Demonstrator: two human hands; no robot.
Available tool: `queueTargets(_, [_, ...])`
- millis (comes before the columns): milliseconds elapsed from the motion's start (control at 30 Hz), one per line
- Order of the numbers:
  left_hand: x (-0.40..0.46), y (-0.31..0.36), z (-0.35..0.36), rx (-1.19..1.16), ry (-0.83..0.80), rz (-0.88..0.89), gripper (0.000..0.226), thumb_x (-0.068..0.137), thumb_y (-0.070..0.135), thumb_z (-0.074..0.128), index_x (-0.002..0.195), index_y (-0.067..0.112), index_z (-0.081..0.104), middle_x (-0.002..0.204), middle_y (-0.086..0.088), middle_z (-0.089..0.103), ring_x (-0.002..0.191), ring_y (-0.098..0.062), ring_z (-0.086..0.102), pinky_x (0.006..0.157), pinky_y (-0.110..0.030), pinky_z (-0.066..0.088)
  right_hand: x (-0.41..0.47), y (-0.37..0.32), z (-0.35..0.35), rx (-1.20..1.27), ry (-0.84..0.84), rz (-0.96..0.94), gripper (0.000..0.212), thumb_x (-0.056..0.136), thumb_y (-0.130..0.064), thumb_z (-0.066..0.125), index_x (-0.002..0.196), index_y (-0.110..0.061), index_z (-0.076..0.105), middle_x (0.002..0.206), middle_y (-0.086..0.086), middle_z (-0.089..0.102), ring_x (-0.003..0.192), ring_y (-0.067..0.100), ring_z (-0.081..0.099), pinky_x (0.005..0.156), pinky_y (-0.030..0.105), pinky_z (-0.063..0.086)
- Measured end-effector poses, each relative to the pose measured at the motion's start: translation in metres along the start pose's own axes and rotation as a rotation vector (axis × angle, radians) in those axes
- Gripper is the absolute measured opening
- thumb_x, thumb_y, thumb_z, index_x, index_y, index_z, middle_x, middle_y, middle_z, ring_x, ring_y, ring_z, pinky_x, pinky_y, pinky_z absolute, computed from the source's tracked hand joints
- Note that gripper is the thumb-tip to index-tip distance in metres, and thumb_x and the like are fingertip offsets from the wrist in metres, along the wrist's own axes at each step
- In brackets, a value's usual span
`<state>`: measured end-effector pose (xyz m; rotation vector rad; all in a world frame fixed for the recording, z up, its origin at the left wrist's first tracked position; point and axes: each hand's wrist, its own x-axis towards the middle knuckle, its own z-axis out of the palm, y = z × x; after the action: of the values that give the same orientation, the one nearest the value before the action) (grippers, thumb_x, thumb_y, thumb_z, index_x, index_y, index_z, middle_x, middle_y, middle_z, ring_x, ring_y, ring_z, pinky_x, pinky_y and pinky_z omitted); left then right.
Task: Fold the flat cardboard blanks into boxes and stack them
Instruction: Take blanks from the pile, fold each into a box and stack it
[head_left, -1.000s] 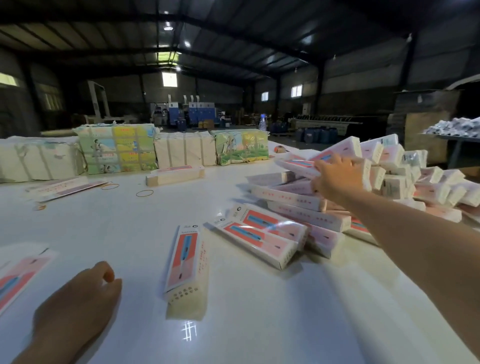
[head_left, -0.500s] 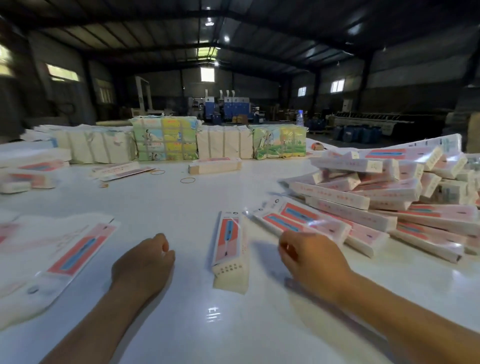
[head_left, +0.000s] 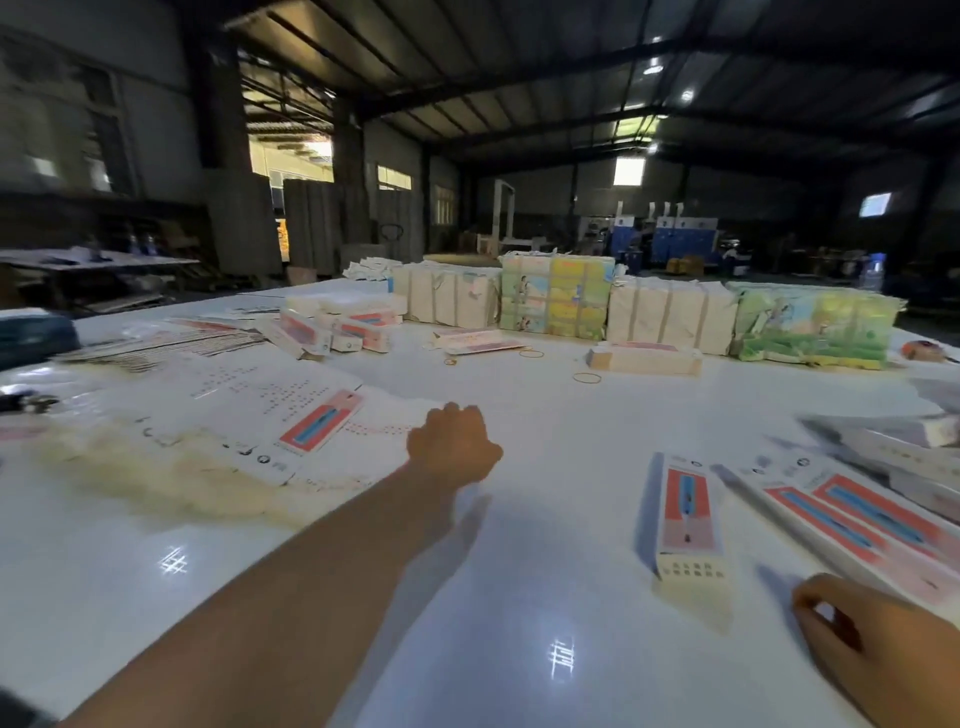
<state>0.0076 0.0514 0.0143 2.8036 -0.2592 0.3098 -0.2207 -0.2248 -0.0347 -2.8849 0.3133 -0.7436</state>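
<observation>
A spread pile of flat white blanks (head_left: 311, 431), printed with a red and blue strip, lies on the left of the white table (head_left: 519, 597). My left hand (head_left: 452, 447) reaches out to the pile's right edge with its fingers curled. Its fingertips are hidden behind its back, so I cannot tell whether it holds a blank. A folded box (head_left: 688, 519) lies alone at centre right. More folded boxes (head_left: 857, 514) lie piled at the right edge, blurred. My right hand (head_left: 872, 639) hovers low at the bottom right, loosely curled, holding nothing.
Wrapped bundles (head_left: 556, 301) stand in a row along the far side. A long box (head_left: 644, 358) and rubber bands (head_left: 587, 378) lie in front of them. More folded boxes (head_left: 343, 322) and fanned blanks (head_left: 166, 348) sit at the far left.
The view has swung left. My left hand has stretched forward to the blank pile. My right hand came back from the box pile and sank to the bottom right.
</observation>
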Motion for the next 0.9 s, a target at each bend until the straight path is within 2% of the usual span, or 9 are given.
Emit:
queueTargets(133, [0.012, -0.075, -0.017, 0.222, -0.175, -0.261, 0.103, 0.06, 0.076, 0.063, 0.134, 0.01, 0.033, 0.131, -0.012, 0.039, 0.124, -0.03, 0.036, 0.095, -0.043, 0.037, 0.004, 0.005, 0.005, 0.007, -0.017, -0.056, 0.035, 0.05, -0.002, 0.085, 0.054, -0.027, 0.061, 0.034, -0.016, 0.041, 0.028, 0.0, 0.038, 0.034, 0.02, 0.037])
queueTargets(233, [0.021, -0.088, -0.02, 0.151, -0.222, -0.249, 0.086, 0.063, 0.07, 0.067, 0.119, 0.006, 0.051, 0.1, -0.008, 0.051, 0.095, -0.023, 0.051, 0.076, -0.033, 0.045, 0.004, 0.008, 0.007, 0.062, 0.009, -0.094, 0.03, 0.063, -0.01, 0.077, 0.055, -0.032, 0.057, 0.034, -0.017, 0.04, 0.026, 0.003, 0.035, 0.033, 0.02, 0.038])
queueTargets(367, [0.029, -0.083, -0.025, -0.001, -0.251, -0.334, 0.069, 0.064, 0.049, 0.08, 0.107, 0.002, 0.054, 0.091, -0.008, 0.056, 0.083, -0.023, 0.056, 0.067, -0.032, 0.047, 0.002, 0.002, 0.001, 0.101, 0.09, -0.105, 0.025, 0.072, -0.024, 0.064, 0.056, -0.036, 0.05, 0.035, -0.015, 0.04, 0.034, 0.008, 0.039, 0.043, 0.02, 0.041])
queueTargets(433, [0.026, -0.078, -0.026, 0.005, -0.191, -0.334, 0.066, 0.063, 0.039, 0.082, 0.108, 0.003, 0.049, 0.093, -0.009, 0.055, 0.088, -0.023, 0.058, 0.073, -0.034, 0.049, 0.0, 0.001, 0.001, 0.094, 0.054, -0.078, 0.021, 0.073, -0.029, 0.066, 0.059, -0.035, 0.052, 0.036, -0.015, 0.04, 0.035, 0.008, 0.041, 0.039, 0.02, 0.037])
queueTargets(500, [0.02, -0.065, -0.03, 0.192, -0.038, -0.283, 0.053, 0.07, 0.035, 0.073, 0.103, 0.013, 0.038, 0.096, -0.006, 0.05, 0.1, -0.024, 0.052, 0.09, -0.04, 0.04, -0.001, 0.001, -0.001, 0.064, 0.021, -0.013, 0.034, 0.068, -0.013, 0.078, 0.058, -0.036, 0.055, 0.039, -0.016, 0.044, 0.035, 0.005, 0.044, 0.038, 0.022, 0.041])
queueTargets(567, [0.013, -0.043, -0.039, 0.248, 0.102, -0.199, 0.033, 0.082, 0.027, 0.059, 0.105, 0.018, 0.037, 0.088, -0.002, 0.05, 0.095, -0.023, 0.051, 0.091, -0.041, 0.034, 0.002, 0.004, 0.001, 0.031, 0.023, -0.005, 0.027, 0.075, -0.019, 0.075, 0.064, -0.036, 0.057, 0.046, -0.009, 0.05, 0.044, 0.006, 0.05, 0.045, 0.026, 0.045])
queueTargets(700, [-0.004, 0.013, -0.046, -0.399, 0.064, -0.023, 0.015, 0.092, 0.013, 0.043, 0.104, 0.022, 0.045, 0.093, -0.003, 0.056, 0.074, -0.02, 0.059, 0.059, -0.034, 0.051, 0.003, 0.001, -0.004, -0.03, -0.096, 0.038, 0.013, 0.092, -0.036, 0.05, 0.082, -0.03, 0.055, 0.073, -0.005, 0.06, 0.067, 0.008, 0.054, 0.055, 0.023, 0.04])
queueTargets(767, [-0.026, 0.046, -0.039, -0.697, -0.006, 0.059, 0.015, 0.094, 0.016, 0.042, 0.097, 0.026, 0.053, 0.092, -0.001, 0.06, 0.07, -0.019, 0.064, 0.054, -0.03, 0.051, 0.003, 0.0, -0.005, -0.055, -0.11, 0.03, 0.017, 0.094, -0.035, 0.045, 0.084, -0.027, 0.056, 0.079, -0.003, 0.062, 0.071, 0.012, 0.054, 0.056, 0.024, 0.038])
queueTargets(900, [-0.075, 0.088, -0.011, -0.762, -0.144, 0.293, 0.02, 0.096, 0.019, 0.046, 0.084, 0.026, 0.06, 0.073, 0.012, 0.067, 0.059, -0.013, 0.067, 0.048, -0.02, 0.046, 0.002, -0.002, -0.006, -0.032, -0.067, 0.039, 0.026, 0.095, -0.039, 0.04, 0.085, -0.026, 0.06, 0.084, -0.001, 0.066, 0.073, 0.015, 0.055, 0.056, 0.025, 0.027])
